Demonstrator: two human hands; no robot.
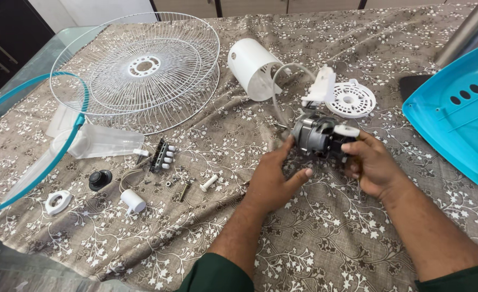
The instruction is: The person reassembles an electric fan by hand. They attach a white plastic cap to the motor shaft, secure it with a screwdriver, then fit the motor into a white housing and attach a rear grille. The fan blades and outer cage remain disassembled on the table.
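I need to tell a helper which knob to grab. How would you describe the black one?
Start at the round white wire fan guard. Below it, past the push-button switch block, sits the black knob: a small domed cap, the only dark piece among white parts.

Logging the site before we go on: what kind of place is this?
Likely a home table used as a repair bench, not a workshop. A floral cloth covers the glass-edged table, cabinets stand behind, and both hands hold a fan motor among loose fan parts.

Single head cam, looks steeply down, close over table, hands midframe
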